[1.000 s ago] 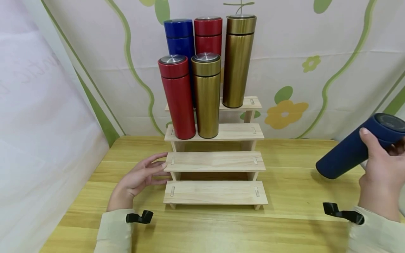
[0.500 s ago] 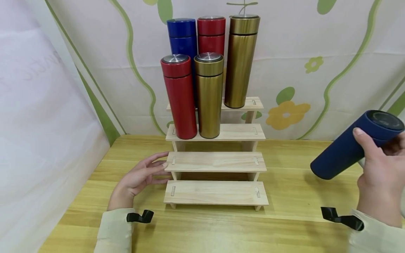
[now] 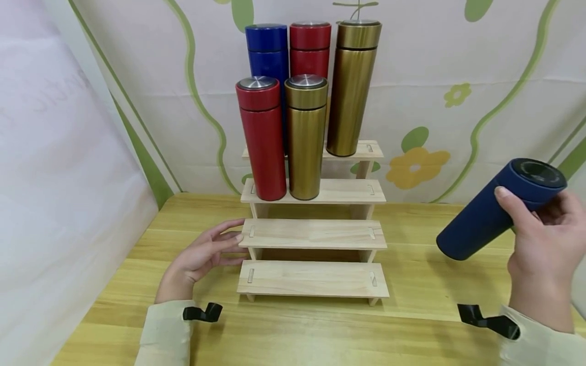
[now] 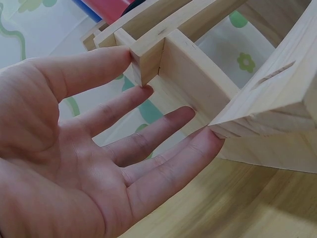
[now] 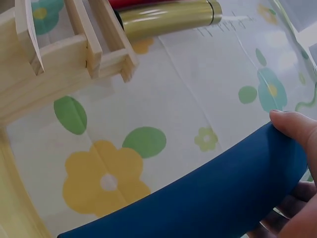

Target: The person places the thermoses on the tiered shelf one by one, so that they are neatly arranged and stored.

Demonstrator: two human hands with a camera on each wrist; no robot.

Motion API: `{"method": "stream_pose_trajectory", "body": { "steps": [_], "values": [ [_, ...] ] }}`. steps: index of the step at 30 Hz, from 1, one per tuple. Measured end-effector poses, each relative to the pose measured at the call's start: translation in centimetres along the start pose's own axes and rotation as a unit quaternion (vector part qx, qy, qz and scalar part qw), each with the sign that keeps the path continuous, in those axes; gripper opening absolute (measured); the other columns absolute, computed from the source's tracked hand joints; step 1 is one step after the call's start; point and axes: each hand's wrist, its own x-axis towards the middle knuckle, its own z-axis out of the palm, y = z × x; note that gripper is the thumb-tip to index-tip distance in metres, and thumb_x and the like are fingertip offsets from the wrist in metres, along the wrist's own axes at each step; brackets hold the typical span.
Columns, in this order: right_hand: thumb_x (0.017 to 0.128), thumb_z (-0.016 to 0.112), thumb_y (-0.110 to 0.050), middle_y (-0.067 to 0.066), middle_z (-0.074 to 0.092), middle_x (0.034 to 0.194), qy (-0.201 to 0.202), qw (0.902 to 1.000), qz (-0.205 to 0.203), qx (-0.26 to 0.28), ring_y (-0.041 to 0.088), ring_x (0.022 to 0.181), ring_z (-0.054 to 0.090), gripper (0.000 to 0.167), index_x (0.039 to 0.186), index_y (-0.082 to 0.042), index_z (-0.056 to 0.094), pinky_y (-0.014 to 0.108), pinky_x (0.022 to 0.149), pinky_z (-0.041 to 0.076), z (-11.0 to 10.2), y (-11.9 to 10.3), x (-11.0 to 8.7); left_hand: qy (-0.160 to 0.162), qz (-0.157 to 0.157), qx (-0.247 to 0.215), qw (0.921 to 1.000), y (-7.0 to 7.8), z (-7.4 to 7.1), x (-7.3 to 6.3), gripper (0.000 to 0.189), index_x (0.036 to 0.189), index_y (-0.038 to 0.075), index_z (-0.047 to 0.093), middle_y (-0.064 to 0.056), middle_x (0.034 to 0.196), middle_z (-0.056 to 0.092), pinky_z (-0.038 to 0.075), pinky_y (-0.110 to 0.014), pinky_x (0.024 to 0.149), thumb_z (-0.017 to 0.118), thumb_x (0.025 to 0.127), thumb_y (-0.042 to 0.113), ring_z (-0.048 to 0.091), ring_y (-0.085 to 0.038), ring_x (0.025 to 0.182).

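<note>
My right hand (image 3: 545,239) grips a dark blue thermos bottle (image 3: 485,218) near its black-topped lid. The bottle leans, lid up to the right, apart from the rack. In the right wrist view its blue body (image 5: 208,193) fills the lower part, with the thumb along its edge. My left hand (image 3: 206,254) touches the left end of a stepped wooden rack (image 3: 311,234). In the left wrist view its nearly straight fingers are spread, with the thumb and index fingertips at a board's corner and another fingertip at the lower board.
A red bottle (image 3: 261,147) and a gold bottle (image 3: 304,147) stand on the rack's third step. Behind them, on the top step, are a blue bottle (image 3: 267,51), a second red bottle (image 3: 310,51) and a taller-looking gold bottle (image 3: 352,96). A flowered cloth (image 3: 412,61) hangs behind the table (image 3: 293,330).
My right hand has brought the dark blue bottle leftward toward the rack, still tilted. The left hand stays at the rack's end. The head view has shifted slightly.
</note>
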Motion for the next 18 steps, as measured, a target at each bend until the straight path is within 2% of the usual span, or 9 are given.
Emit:
{"method": "stream_pose_trajectory", "body": {
  "steps": [4,18],
  "values": [
    [0.078,0.093,0.004,0.002,0.072,0.125,-0.016,0.9994,-0.023,0.02,0.014,0.112,0.062,0.059,0.133,-0.008,0.075,0.016,0.098,0.051,0.6,0.2,-0.5,0.001,0.001,0.0,1.0,0.1,0.0,0.0,0.068,0.169,0.005,0.027,-0.008,0.148,0.065,0.06,-0.051,0.106,0.059,0.111,0.019,0.072,-0.031,0.124],
    [0.074,0.094,0.009,0.004,0.073,0.121,-0.048,0.9986,-0.001,0.022,0.018,0.109,0.065,0.062,0.131,-0.007,0.075,0.013,0.089,0.057,1.8,0.2,-1.8,-0.003,0.002,-0.007,1.0,0.0,0.1,0.1,0.068,0.169,0.003,0.027,-0.002,0.143,0.067,0.061,-0.048,0.104,0.059,0.111,0.017,0.073,-0.027,0.121]
  ]
}}
